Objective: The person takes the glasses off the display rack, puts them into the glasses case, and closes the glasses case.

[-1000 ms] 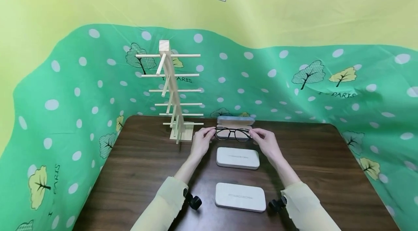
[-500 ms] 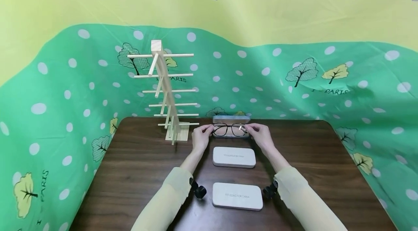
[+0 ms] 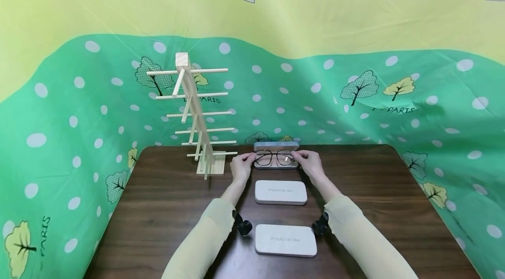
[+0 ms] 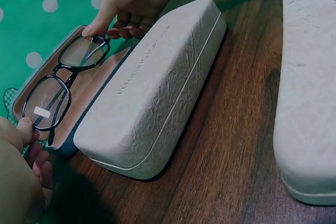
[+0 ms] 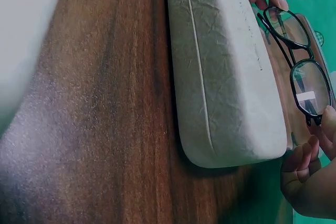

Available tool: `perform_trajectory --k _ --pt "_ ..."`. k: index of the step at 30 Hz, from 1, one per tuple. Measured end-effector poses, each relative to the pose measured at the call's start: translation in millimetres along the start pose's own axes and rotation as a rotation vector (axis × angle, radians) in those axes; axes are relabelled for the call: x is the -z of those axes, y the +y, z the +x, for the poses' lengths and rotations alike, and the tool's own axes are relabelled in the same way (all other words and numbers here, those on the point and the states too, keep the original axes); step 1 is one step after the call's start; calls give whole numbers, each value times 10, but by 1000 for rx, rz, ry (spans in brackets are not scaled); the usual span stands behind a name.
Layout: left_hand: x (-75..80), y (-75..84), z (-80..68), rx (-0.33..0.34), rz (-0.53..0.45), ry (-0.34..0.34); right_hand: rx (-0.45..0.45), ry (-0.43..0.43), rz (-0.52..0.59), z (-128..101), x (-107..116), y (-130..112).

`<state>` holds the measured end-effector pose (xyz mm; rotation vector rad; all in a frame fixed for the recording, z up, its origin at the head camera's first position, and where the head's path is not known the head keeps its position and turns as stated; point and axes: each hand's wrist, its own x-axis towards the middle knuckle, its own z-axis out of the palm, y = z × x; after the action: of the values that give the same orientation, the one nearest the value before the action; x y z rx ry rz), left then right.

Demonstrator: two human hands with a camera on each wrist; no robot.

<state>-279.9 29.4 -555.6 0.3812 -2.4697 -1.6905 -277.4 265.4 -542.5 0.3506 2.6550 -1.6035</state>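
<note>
A pair of black-framed eyeglasses point(image 3: 275, 154) is held level by both hands above the open glasses case point(image 3: 276, 144). My left hand point(image 3: 241, 167) pinches the left end of the frame. The opposite end is pinched by my right hand point(image 3: 310, 164). In the left wrist view, the temples of the eyeglasses point(image 4: 64, 68) are folded behind the lenses. A brownish lining shows inside the open case point(image 4: 100, 85), beneath them. From the right wrist, the eyeglasses point(image 5: 301, 50) appear over the same case, with fingertips at both ends.
Two shut whitish glasses cases, a nearer one point(image 3: 286, 240) and a farther one point(image 3: 280, 192), lie in line before the open case. To the left stands a wooden rack point(image 3: 200, 123) with several pegs. A printed cloth point(image 3: 315, 112) hangs behind the brown table point(image 3: 165, 222).
Both hands have shifted the eyeglasses slightly back, so they sit more fully over the open case. The head view has turned a little to the right.
</note>
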Motion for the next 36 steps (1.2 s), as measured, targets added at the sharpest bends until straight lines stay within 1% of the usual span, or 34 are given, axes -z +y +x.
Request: perform_trajectory --k 5,9,13,17,23,26,30,36 --pt "-50 -28 15 -5 4 23 -23 4 0 36 -14 25" --pt "-70 -35 28 -5 29 39 -52 -10 13 65 -31 62" --pt "-66 -8 37 44 49 16 -77 -11 33 96 -34 97" --pt "-71 11 55 98 90 4 -77 -10 45 120 -31 112" --pt "-101 -1 94 131 123 5 -71 3 61 149 -55 149" --pt "-100 -9 96 138 136 11 -59 8 33 151 -65 169" --pt "-95 -24 95 138 143 12 -62 -9 -1 143 -61 187" --pt "-113 -22 132 128 125 20 -40 -34 -26 163 -25 181"
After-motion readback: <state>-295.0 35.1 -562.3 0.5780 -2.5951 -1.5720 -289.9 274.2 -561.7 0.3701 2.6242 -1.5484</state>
